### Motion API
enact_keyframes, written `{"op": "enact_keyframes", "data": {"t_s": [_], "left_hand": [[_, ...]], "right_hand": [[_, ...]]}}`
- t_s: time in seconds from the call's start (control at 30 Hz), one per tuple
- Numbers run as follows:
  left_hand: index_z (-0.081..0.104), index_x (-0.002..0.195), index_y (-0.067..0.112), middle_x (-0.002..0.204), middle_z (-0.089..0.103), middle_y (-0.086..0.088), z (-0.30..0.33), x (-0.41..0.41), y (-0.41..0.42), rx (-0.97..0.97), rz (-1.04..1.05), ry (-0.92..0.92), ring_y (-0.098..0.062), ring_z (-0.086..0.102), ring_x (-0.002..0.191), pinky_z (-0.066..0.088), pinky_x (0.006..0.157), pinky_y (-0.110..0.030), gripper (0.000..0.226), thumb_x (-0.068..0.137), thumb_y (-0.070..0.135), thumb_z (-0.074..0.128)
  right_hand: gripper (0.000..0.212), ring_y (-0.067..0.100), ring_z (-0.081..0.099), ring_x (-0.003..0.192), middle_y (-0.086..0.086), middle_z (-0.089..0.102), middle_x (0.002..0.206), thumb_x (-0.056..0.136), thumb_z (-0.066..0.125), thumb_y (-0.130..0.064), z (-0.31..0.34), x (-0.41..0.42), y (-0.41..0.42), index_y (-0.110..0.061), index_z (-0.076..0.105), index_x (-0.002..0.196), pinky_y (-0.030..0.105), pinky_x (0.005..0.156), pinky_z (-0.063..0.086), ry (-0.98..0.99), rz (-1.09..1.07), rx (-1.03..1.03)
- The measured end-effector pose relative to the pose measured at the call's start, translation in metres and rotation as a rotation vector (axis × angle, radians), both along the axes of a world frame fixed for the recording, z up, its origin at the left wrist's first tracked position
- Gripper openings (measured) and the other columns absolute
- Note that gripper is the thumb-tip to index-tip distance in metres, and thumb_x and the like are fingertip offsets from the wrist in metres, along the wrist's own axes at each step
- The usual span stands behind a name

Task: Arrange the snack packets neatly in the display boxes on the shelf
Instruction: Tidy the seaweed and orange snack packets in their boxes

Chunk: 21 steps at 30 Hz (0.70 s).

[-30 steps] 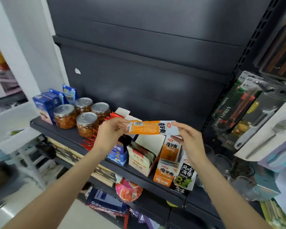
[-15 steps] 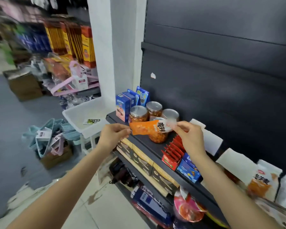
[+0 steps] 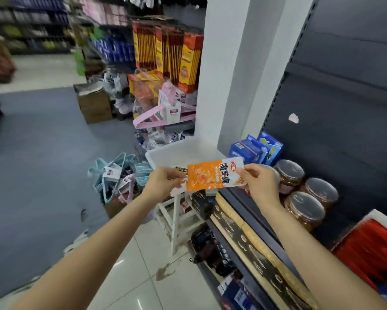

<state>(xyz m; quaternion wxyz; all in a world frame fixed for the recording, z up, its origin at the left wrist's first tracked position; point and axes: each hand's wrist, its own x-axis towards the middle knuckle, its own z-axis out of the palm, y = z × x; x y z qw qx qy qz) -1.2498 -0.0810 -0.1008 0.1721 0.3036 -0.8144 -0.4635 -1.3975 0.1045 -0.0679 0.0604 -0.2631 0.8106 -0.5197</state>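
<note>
Orange snack packet (image 3: pixel 214 174) held in the air between both hands, out past the near end of the shelf (image 3: pixel 244 198), over a white tray (image 3: pixel 165 153) on a stand.

Left hand (image 3: pixel 165 182): fingers closed in a pinch on the packet's orange end. Right hand (image 3: pixel 258 183): fingers closed on the white printed end. Neither hand holds anything else.

Long axis runs roughly 9 to 3 o'clock, the 3 o'clock end tipped slightly up; printed face toward the camera.

Key relation: the display boxes lie toward 4 to 5 o'clock from the packet, along the shelf. Only one shows, a box of red packets (image 3: pixel 371 249) at the frame's right edge, well apart from the hands. Clear-lidded jars (image 3: pixel 304 209) and blue cartons (image 3: pixel 255 149) stand between (the jars just beside the right wrist).

Judgement: the right hand is the nearer one to the boxes. The packet's proper box is probably out of frame; cannot tell which it is from here.
</note>
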Motion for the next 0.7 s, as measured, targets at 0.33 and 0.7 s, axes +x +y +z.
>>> {"op": "enact_keyframes", "data": {"t_s": [0.33,0.7], "left_hand": [[0.070,0.102,0.004,0.085,0.072,-0.009,-0.020,-0.069,-0.150,0.009,0.027,-0.082,-0.009,0.064,0.070,0.050,0.071,-0.014,0.017,0.087,0.002,0.062],[0.069,0.104,0.004,0.097,0.071,-0.010,-0.048,-0.167,-0.275,-0.046,-0.048,-0.288,-0.013,0.065,0.079,0.050,0.071,-0.019,0.019,0.091,0.001,0.056]], "right_hand": [[0.016,0.024,0.067,0.087,0.005,0.071,0.092,0.089,0.059,-0.009,-0.037,-0.086,-0.157,-0.010,0.070,0.100,0.048,0.080,0.056,-0.126,0.036,0.036],[0.047,0.007,0.056,0.069,-0.005,0.053,0.079,0.086,0.057,0.007,-0.066,-0.169,-0.275,-0.011,0.053,0.128,0.033,0.081,0.053,-0.299,0.030,0.185]]}}
